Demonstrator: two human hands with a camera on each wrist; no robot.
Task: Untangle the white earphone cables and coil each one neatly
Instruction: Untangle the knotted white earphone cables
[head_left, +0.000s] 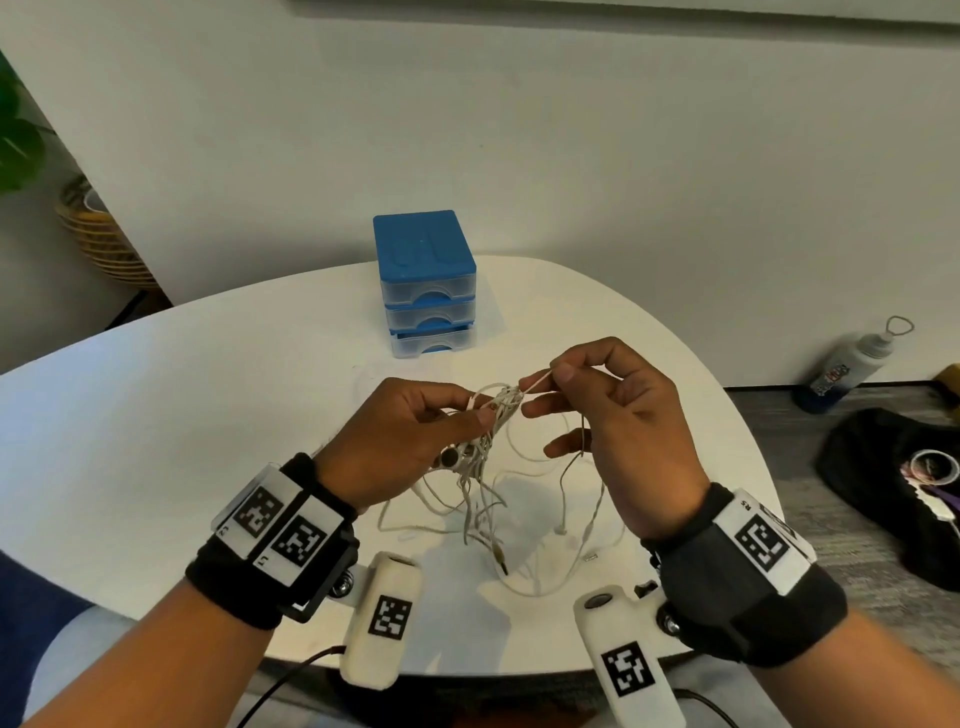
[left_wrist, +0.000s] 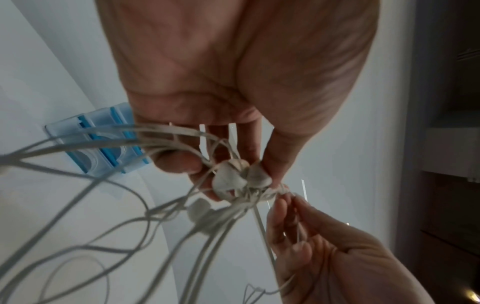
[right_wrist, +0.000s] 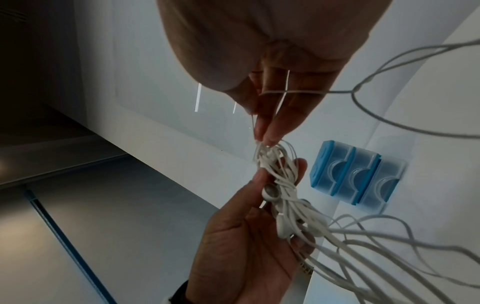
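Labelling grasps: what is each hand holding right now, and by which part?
Left hand grips the tangled earphone cables at the knotted clump with the earbuds. Right hand pinches a single strand at the clump's top end.

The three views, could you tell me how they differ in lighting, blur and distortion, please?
Head view: bright and even, the earphone cables casting soft shadows on the white table, whose edge bows. Left wrist view: dimmer, near strands smeared, left hand oversized. Right wrist view: dim, dark at left, with the drawer unit skewed.
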